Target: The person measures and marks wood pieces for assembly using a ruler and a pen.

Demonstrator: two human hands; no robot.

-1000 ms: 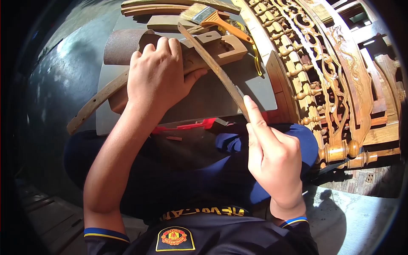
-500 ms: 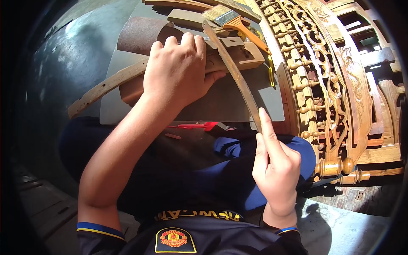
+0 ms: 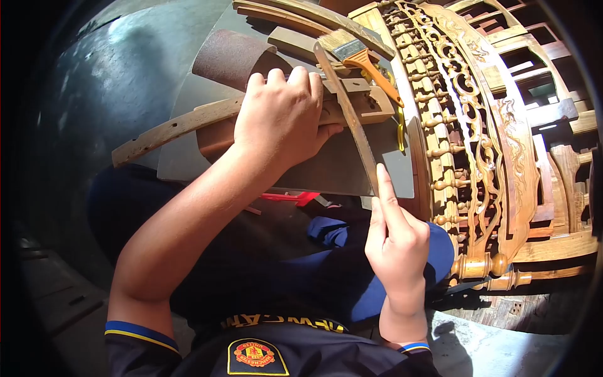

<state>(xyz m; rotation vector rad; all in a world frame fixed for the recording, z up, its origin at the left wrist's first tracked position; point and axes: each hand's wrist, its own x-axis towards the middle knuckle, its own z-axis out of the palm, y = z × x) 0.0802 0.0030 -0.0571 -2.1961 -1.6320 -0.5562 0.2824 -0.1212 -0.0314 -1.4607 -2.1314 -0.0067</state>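
Note:
My left hand (image 3: 279,116) is wrapped over a curved wooden piece (image 3: 173,127) with small holes in it, pressing it down on the work surface. My right hand (image 3: 399,245) grips the near end of a long, narrow metal file (image 3: 357,129), index finger stretched along it. The file crosses the wood's right end, to the right of my left hand, its far tip beyond the piece. Under the wood, left of my wrist, shows a reddish-brown block (image 3: 213,143); my hand and forearm hide part of it.
A curled brown sandpaper sheet (image 3: 227,58) lies behind my left hand. Beyond the file are an orange-handled paintbrush (image 3: 372,69) and a yellow tool (image 3: 401,129). Wooden strips (image 3: 286,24) lie at the back. Carved, turned furniture parts (image 3: 468,119) stand along the right.
The view has shifted, so most things sit lower in the picture. Both hands keep their grips, and the file still crosses the wood's right end, pushed slightly farther over it.

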